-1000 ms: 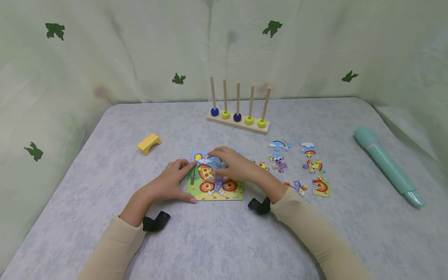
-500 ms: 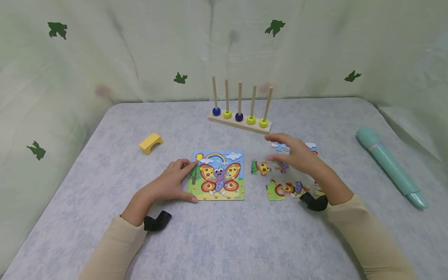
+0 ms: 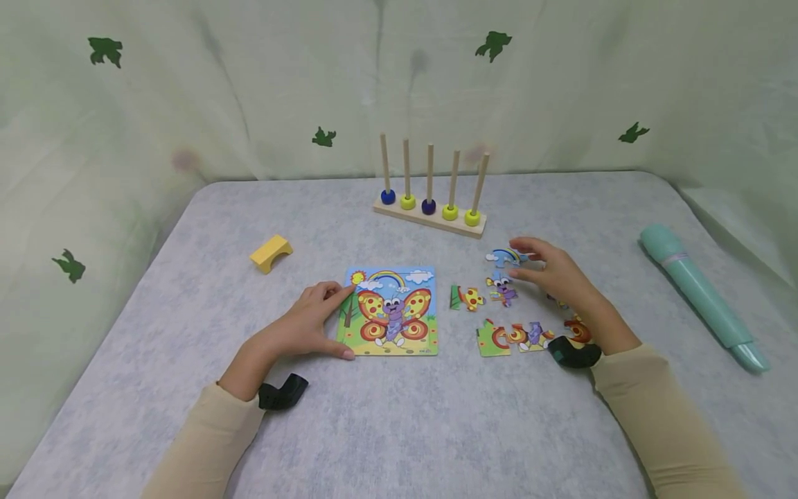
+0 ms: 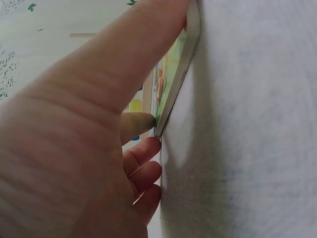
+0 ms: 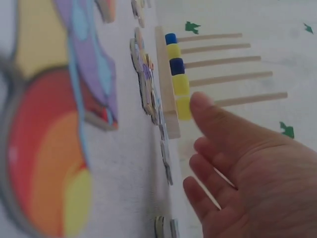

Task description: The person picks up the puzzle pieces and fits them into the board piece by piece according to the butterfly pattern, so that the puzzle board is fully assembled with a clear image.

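My left hand [image 3: 314, 320] rests along the left side of a square butterfly puzzle board [image 3: 394, 346], its thumb at the near corner and index finger on the upper part of that side. In the left wrist view the fingertips touch the edge of the board [image 4: 173, 87]. Over the loose pieces at the right hovers my right hand [image 3: 555, 270], thumb and index finger apart with nothing between them. By its fingertips lie a rainbow piece [image 3: 503, 257] and a butterfly-head piece [image 3: 502, 291]. The right hand and wrist camera partly cover the pieces farther right.
Other puzzle pieces lie right of the board: a wing piece [image 3: 470, 299], a green corner piece [image 3: 492, 341] and a body piece [image 3: 534, 337]. Behind stands a wooden peg stand [image 3: 430, 219] with beads. A yellow arch block [image 3: 271, 252] sits left; a teal microphone-shaped toy [image 3: 701, 294] lies right.
My right hand has moved from over the board to the right, above the loose pieces, uncovering the butterfly picture. My left hand has stayed at the board's left side.
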Demonstrator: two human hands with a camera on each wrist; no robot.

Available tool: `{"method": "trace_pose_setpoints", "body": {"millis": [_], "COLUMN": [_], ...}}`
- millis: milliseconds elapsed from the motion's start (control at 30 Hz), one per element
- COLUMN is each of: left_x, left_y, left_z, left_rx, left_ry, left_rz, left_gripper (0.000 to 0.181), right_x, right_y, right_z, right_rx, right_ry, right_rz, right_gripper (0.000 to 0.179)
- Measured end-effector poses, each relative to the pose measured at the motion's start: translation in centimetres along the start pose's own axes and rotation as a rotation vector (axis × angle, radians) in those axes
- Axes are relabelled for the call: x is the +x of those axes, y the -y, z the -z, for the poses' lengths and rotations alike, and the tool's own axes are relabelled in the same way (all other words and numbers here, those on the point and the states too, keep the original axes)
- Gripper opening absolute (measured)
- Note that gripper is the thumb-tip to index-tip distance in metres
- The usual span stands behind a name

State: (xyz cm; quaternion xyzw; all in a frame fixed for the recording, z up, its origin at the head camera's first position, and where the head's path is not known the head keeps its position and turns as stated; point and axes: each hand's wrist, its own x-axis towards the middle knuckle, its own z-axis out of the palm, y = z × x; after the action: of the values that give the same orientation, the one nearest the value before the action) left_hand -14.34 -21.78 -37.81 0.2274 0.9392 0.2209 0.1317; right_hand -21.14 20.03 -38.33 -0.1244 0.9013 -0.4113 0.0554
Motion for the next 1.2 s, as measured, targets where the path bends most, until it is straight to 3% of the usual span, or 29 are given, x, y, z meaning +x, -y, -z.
{"method": "trace_pose_setpoints", "body": {"millis": [400,700,1000,1200], "left_x": [0.0,0.0,0.0,0.1], "left_y": [0.1,0.2,0.1,0.1], "left_z": [-0.1,-0.1,-0.1,-0.1], "left_rx": [-0.006,0.003,-0.008,-0.005], "left_ry": [-0.002,-0.01,-0.013,-0.001], "left_rz": [-0.002,-0.017,-0.02,-0.01], "left_gripper": [0.115,0.114,0.114,0.114], "right_x": [0.4,0.5,0.4,0.1], "right_y": [-2.0,-2.0,-1.9,-1.0], "right_z": [-0.4,-0.6,-0.7,-0.5], "right_rx": [-0.053,-0.102,-0.136,-0.121], "right_ry": [-0.015,0.003,-0.043,-0.07], "right_rz": [-0.013,-0.006,0.041,0.015], "right_gripper": [0.056,0.054,0.043,0.041]}}
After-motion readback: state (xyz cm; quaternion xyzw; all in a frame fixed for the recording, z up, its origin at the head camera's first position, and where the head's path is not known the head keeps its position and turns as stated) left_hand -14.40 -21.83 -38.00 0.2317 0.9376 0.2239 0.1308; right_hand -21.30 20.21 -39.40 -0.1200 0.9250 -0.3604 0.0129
